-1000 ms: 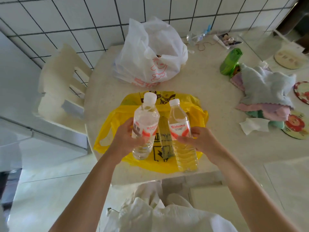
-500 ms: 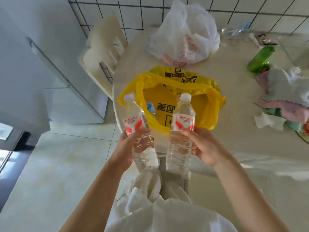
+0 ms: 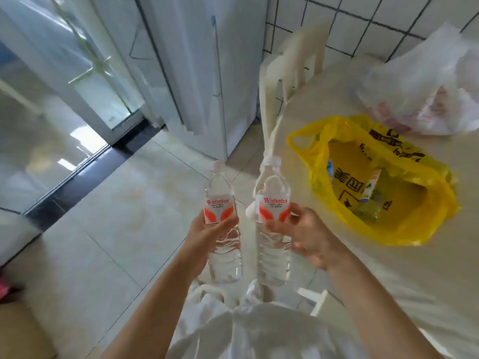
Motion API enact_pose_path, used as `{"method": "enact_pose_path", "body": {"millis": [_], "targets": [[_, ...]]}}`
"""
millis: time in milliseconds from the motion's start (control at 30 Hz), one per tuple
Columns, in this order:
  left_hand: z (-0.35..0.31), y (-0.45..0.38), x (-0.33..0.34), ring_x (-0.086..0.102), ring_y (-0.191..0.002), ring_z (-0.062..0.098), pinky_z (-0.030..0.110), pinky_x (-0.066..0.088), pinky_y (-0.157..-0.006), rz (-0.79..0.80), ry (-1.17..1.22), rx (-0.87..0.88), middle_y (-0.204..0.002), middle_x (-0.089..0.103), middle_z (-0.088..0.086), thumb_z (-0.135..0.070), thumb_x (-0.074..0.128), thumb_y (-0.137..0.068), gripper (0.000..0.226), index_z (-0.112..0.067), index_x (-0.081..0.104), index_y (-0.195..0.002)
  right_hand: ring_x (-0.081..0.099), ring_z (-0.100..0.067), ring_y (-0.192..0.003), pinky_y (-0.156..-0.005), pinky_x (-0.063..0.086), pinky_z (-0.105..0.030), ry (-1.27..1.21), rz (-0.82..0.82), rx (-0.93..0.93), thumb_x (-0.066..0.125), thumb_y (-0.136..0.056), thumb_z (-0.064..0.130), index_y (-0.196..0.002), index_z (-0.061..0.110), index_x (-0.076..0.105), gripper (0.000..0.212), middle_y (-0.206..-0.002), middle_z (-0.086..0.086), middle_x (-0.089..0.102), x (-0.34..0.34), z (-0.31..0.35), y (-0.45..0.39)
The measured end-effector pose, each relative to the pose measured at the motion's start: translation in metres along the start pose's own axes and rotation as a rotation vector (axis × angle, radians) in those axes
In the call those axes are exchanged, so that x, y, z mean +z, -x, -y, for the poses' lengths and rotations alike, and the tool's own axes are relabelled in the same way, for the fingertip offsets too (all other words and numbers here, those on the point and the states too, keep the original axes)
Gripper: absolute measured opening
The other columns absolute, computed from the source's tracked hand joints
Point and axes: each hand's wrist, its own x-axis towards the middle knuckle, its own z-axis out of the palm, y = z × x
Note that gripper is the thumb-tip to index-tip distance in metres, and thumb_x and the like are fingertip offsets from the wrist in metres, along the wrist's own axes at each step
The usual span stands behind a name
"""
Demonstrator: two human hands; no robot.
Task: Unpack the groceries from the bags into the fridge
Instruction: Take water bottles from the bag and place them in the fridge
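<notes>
We carry two water bottles: left hand grips one, right hand the other. Fridge at twelve o'clock, shut; we must free a hand.

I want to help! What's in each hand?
Left hand: holding a water bottle.
Right hand: holding the other water bottle.

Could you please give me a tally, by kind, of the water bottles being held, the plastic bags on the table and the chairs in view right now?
Water bottles held: 2, one in the left hand (left bottle), one in the right hand (right bottle)
Plastic bags: 2, a yellow bag and a white bag
Chairs: 1, a white chair
Total: 5
</notes>
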Motion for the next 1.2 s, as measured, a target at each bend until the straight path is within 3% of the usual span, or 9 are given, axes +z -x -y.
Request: {"method": "enact_pose_path", "body": {"millis": [133,233,433,667,767,933,1067,1200], "targets": [[0.001,0.013,-0.054,0.070,-0.091,0.034,0.040,0.058,-0.079,-0.137,0.043,0.000,-0.099,0.072,0.017,-0.041,0.084,-0.058,0.067,-0.010,0.062,-0.113,0.069,-0.024,-0.096,-0.081,0.056,-0.052,0.156,0.091,0.025,0.090,-0.050,0.036,-0.112,0.019,0.063,0.070,-0.102,-0.003,0.071,0.061,0.005,-0.024],[-0.001,0.024,-0.105,0.072,-0.087,0.030,0.032,0.057,-0.072,-0.236,0.061,-0.012,-0.094,0.073,0.011,-0.037,0.084,-0.063,0.058,-0.014,0.063,-0.111,0.068,-0.024,-0.098,-0.082,0.056,-0.050,0.212,0.147,0.036,0.092,-0.040,0.045,-0.113,0.021,0.062,0.082,-0.104,-0.001,0.072,0.115,0.006,-0.042],[-0.011,0.039,-0.218,0.071,-0.080,0.027,0.031,0.057,-0.069,-0.381,0.124,-0.025,-0.092,0.073,0.013,-0.029,0.087,-0.061,0.053,-0.013,0.065,-0.107,0.068,-0.024,-0.097,-0.082,0.056,-0.051,0.266,0.194,0.055,0.090,-0.047,0.037,-0.114,0.017,0.061,0.076,-0.104,-0.003,0.072,0.232,0.007,-0.075],[-0.035,0.035,-0.328,0.072,-0.083,0.026,0.027,0.056,-0.063,-0.472,0.089,-0.044,-0.098,0.071,0.010,-0.039,0.081,-0.057,0.063,-0.018,0.059,-0.111,0.067,-0.022,-0.095,-0.078,0.058,-0.042,0.310,0.207,0.023,0.085,-0.064,0.024,-0.116,0.016,0.058,0.060,-0.106,-0.005,0.068,0.343,0.018,-0.115],[-0.045,0.021,-0.360,0.071,-0.087,0.020,0.024,0.055,-0.065,-0.510,0.037,-0.042,-0.099,0.071,0.001,-0.045,0.082,-0.055,0.064,-0.025,0.058,-0.110,0.066,-0.019,-0.093,-0.069,0.057,-0.034,0.314,0.203,-0.014,0.084,-0.067,0.021,-0.114,0.016,0.058,0.054,-0.105,-0.003,0.068,0.374,0.031,-0.132],[-0.071,-0.022,-0.399,0.070,-0.092,0.020,0.035,0.058,-0.079,-0.519,0.000,-0.011,-0.102,0.070,-0.001,-0.045,0.088,-0.053,0.070,-0.026,0.057,-0.113,0.067,-0.016,-0.089,-0.070,0.057,-0.033,0.327,0.167,-0.067,0.085,-0.064,0.019,-0.112,0.017,0.059,0.054,-0.101,-0.001,0.070,0.406,0.059,-0.173],[-0.106,-0.072,-0.420,0.068,-0.092,0.016,0.028,0.055,-0.074,-0.507,-0.016,0.016,-0.101,0.070,-0.006,-0.046,0.085,-0.052,0.067,-0.031,0.057,-0.111,0.068,-0.011,-0.085,-0.067,0.048,-0.024,0.326,0.142,-0.115,0.087,-0.061,0.023,-0.111,0.017,0.059,0.058,-0.100,0.001,0.071,0.420,0.090,-0.221],[-0.149,-0.133,-0.436,0.068,-0.095,0.020,0.038,0.057,-0.083,-0.485,-0.025,0.030,-0.104,0.070,-0.002,-0.044,0.083,-0.053,0.069,-0.028,0.057,-0.115,0.066,-0.011,-0.090,-0.073,0.052,-0.028,0.362,0.116,-0.158,0.087,-0.061,0.030,-0.114,0.020,0.058,0.062,-0.102,0.004,0.070,0.431,0.132,-0.277]]}}
